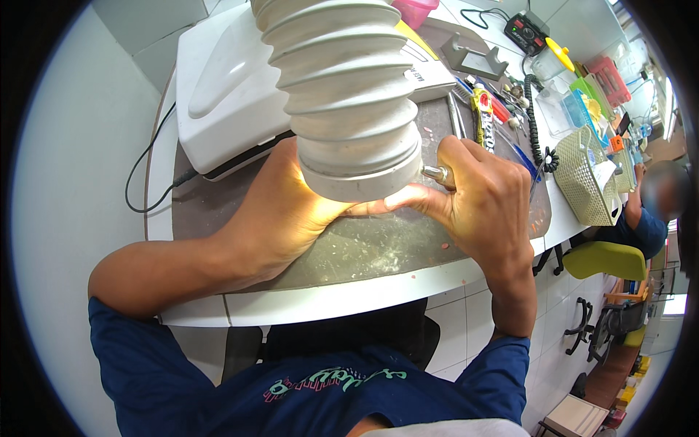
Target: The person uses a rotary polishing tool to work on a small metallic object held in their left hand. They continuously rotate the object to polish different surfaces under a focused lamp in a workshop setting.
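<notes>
A thick white ribbed hose (357, 102) hangs down in front of me, and its round mouth covers much of the space between my hands. My left hand (280, 200) is bent in under the hose from the left. Its fingertips come together near my right thumb, and whatever they hold is hidden behind the hose. My right hand (484, 189) is closed around a silver metal handpiece (437, 173), whose narrow end points left toward the hose mouth. Both hands are above the grey, dust-marked mat (364, 255).
A white machine (226, 87) stands at the back left. Beyond my right hand lie a yellow tube (483, 109), small tools, a coiled black cord (534, 124) and a black control box (526, 33). A woven basket (586, 175) stands right; a person (648, 211) sits farther off.
</notes>
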### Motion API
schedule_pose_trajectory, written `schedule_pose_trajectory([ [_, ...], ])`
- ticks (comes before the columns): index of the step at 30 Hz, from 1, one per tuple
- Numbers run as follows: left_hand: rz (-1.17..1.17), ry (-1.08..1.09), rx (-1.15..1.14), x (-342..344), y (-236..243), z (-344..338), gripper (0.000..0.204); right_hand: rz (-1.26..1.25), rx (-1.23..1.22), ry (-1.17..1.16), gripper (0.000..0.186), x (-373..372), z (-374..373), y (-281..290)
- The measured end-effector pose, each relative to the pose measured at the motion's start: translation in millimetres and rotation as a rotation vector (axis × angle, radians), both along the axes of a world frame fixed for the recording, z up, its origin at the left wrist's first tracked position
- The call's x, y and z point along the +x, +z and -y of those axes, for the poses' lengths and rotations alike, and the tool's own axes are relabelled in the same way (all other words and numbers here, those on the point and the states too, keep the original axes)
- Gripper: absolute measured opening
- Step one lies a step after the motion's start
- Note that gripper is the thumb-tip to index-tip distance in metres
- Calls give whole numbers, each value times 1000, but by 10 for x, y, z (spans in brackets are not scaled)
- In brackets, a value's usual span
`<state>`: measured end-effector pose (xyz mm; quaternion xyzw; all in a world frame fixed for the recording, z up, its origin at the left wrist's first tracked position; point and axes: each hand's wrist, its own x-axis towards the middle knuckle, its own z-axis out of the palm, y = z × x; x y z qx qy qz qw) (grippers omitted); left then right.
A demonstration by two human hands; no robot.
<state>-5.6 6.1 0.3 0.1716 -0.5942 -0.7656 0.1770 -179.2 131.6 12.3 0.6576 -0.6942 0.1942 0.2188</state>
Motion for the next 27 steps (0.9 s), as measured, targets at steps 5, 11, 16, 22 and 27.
schedule_pose_trajectory([
  [5, 5, 28, 50, -1, -12, -8, 32, -4, 15, -8, 67, 1, -11, 14],
  [11, 28, 16, -26, -6, 14, -10, 31, 76, 68, 14, 62, 47, -35, 60],
  [16, 40, -15, 31, 0, 34, -4, 33, 99, 54, 8, 63, 34, -28, 51],
  [22, 13, -16, 77, -18, 49, -20, 32, 93, 46, 11, 62, 30, -23, 48],
  [27, 15, -27, 52, -1, 25, 2, 32, -15, 34, 33, 66, 17, -5, 42],
])
